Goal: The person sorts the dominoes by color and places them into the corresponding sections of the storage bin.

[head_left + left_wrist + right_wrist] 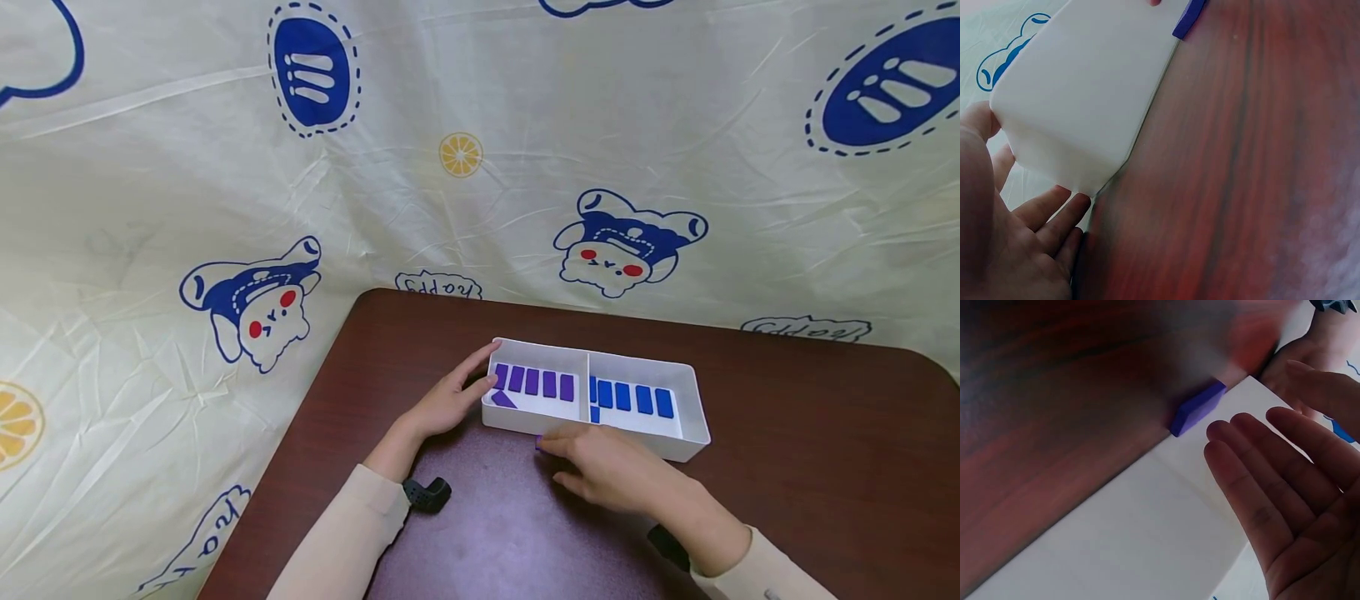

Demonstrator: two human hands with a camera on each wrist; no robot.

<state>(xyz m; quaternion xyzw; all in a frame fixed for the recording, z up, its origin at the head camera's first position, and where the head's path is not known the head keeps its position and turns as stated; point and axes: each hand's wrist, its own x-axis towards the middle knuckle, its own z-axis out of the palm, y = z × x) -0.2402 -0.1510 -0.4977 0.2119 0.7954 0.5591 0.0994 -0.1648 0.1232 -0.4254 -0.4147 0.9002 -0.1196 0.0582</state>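
Note:
A white two-compartment box (643,440) sits on the table. Several purple tiles (532,382) stand in a row in its left compartment, with one slanted purple tile (503,400) in front of them. Blue tiles (644,399) line the right compartment, some partly hidden by the divider. My left hand (444,406) rests with spread fingers against the box's left end. Outside the front wall, a loose purple tile (1199,407) lies on the table against the box. My right hand (600,467) is beside this tile; the right wrist view shows extended fingers and nothing held.
The dark brown wooden table (810,433) has rounded far corners. A pale printed sheet (510,92) hangs behind it and along the left. A black band (427,495) is on the left wrist, and another (667,547) is on the right.

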